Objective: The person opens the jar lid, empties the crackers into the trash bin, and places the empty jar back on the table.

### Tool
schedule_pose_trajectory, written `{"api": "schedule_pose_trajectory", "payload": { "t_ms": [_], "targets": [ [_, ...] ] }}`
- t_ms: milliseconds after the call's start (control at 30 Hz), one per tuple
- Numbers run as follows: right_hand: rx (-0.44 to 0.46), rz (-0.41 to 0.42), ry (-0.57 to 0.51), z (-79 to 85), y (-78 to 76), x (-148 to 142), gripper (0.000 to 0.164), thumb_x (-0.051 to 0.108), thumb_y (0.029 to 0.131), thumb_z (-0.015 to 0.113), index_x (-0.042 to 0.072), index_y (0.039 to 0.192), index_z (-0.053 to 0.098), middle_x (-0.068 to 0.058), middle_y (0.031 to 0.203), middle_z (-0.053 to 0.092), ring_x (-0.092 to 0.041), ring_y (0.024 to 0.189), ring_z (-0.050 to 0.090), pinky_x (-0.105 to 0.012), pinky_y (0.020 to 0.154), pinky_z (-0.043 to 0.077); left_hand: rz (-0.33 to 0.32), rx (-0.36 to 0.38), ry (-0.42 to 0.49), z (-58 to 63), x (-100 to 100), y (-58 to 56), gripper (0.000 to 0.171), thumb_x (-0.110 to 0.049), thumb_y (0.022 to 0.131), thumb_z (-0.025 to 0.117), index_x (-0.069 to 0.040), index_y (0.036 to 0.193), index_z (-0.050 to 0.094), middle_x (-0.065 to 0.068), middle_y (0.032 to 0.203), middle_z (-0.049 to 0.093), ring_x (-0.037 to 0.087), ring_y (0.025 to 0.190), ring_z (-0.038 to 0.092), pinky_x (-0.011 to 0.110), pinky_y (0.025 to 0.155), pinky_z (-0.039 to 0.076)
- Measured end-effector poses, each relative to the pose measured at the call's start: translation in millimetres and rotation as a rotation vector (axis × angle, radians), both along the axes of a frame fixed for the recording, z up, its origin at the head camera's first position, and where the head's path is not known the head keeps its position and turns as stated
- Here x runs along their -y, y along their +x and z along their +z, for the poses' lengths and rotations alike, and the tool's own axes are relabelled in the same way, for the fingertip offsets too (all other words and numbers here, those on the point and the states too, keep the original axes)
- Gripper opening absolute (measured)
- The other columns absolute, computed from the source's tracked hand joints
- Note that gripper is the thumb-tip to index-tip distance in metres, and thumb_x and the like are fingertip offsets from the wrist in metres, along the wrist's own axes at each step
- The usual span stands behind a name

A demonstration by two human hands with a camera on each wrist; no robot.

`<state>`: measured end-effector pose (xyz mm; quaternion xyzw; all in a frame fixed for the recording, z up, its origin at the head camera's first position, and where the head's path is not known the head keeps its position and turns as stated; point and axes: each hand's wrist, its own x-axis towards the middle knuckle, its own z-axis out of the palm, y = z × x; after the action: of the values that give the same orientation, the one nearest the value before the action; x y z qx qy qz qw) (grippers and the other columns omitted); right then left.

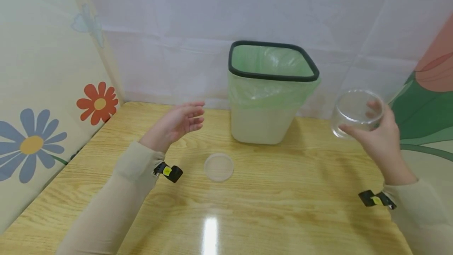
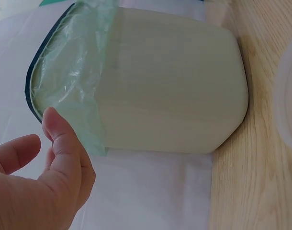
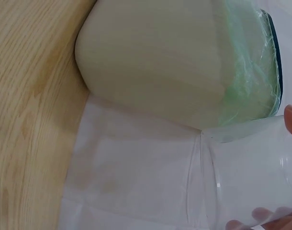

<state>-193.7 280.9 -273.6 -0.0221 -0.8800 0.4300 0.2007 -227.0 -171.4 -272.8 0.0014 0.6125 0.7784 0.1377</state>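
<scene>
My right hand (image 1: 380,137) grips a clear round container (image 1: 357,109) above the table, to the right of the bin. In the right wrist view, fingertips show through the see-through wall of the container (image 3: 251,172). My left hand (image 1: 182,123) is raised left of the bin with nothing in it, its fingers loosely bent. A translucent round lid (image 1: 219,167) lies flat on the table below and right of that hand. The cream trash bin (image 1: 260,117), lined with a green plastic bag (image 1: 269,93) under a dark rim, stands upright between both hands.
The wood-grain table (image 1: 269,204) meets a white cloth backdrop (image 1: 177,62) close behind the bin. Flower-printed panels stand along the left side (image 1: 32,145) and right side (image 1: 424,109).
</scene>
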Motion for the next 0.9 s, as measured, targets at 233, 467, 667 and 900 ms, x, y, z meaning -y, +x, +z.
{"api": "schedule_pose_trajectory", "payload": {
  "t_ms": [233,467,667,900],
  "targets": [
    [0.000,0.005,0.031,-5.6,3.6,-2,0.090,0.027,0.083,0.079,0.013,0.153,0.024,-0.015,0.152,0.030,-0.032,0.133,0.032,-0.044,0.095,0.039,0.001,0.003,-0.010,-3.2,2,2.3,0.029,-0.008,0.103,0.044,-0.004,0.132,0.045,0.000,0.092,0.054,0.011,0.077,0.057,0.021,0.073,0.052],
    [0.026,0.016,0.028,-9.0,4.7,0,0.089,0.030,0.083,0.078,0.010,0.152,0.024,-0.020,0.147,0.032,-0.038,0.129,0.032,-0.049,0.088,0.038,-0.005,-0.002,-0.025,-5.3,5,5.6,0.044,-0.009,0.103,0.044,0.002,0.145,0.034,0.001,0.093,0.053,0.011,0.076,0.056,0.021,0.072,0.052],
    [0.031,0.037,0.034,-14.5,5.1,2,0.090,0.030,0.083,0.079,0.007,0.151,0.024,-0.023,0.143,0.035,-0.040,0.123,0.036,-0.028,0.075,0.039,-0.010,-0.004,-0.033,-5.5,7,9.7,0.048,-0.010,0.103,0.046,0.003,0.147,0.032,0.002,0.095,0.052,0.011,0.079,0.056,0.021,0.072,0.052],
    [0.045,0.060,0.014,-19.6,6.4,4,0.092,0.029,0.083,0.079,0.006,0.152,0.022,-0.022,0.145,0.033,-0.041,0.127,0.034,-0.032,0.082,0.044,-0.005,0.001,-0.029,-5.4,9,14.1,0.045,-0.010,0.102,0.048,0.002,0.144,0.036,0.002,0.095,0.053,0.011,0.078,0.057,0.021,0.072,0.052]
  ]
}}
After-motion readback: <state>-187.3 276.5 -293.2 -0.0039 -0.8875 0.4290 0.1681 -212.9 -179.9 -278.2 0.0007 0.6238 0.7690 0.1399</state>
